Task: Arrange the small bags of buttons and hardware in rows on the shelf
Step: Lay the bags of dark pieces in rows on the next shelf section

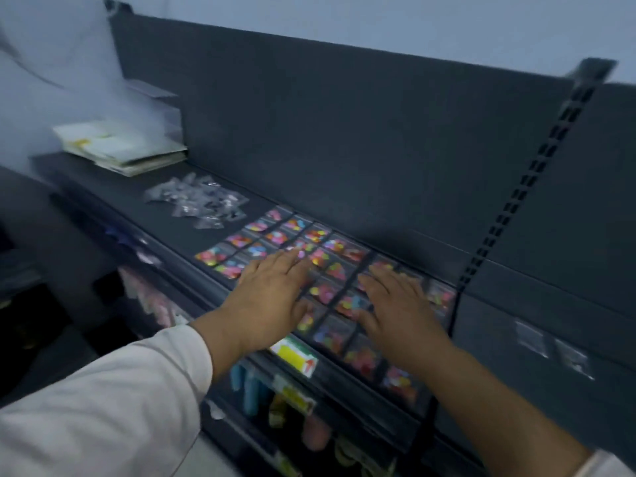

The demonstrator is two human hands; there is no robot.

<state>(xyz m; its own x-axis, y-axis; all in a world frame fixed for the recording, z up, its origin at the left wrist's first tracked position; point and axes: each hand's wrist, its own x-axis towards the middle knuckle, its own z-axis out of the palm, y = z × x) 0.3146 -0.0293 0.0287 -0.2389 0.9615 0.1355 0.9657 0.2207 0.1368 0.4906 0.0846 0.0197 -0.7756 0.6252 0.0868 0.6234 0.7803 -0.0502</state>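
Wide and dark, the shelf (pixel 165 218) runs along under its tall back panel (pixel 344 132), and most of its right half is tiled with the bags of coloured buttons (pixel 323 292), lying flat in neat rows from the back panel to the front lip. Both hands are over that grid: the left hand (pixel 272 297) palm-down near the front-left rows, the right hand (pixel 395 304) palm-down further right, each with fingers (pixel 292 259) straight and nearly together, gripping nothing. The frame is blurred, so real pressing or just hovering is hard to call. It looks like a smoothing and squaring step. The way to do it well is light, flat pressure, nudging the edges into line without sliding one bag over its neighbour, and keeping the gaps even. Over to the left, well apart from the rows, the loose pile of clear hardware bags (pixel 199 201) is not yet laid out, probably next in. Beyond it sits a stack of pale packets (pixel 120 146). Down on the lip, a yellow label (pixel 294 356).
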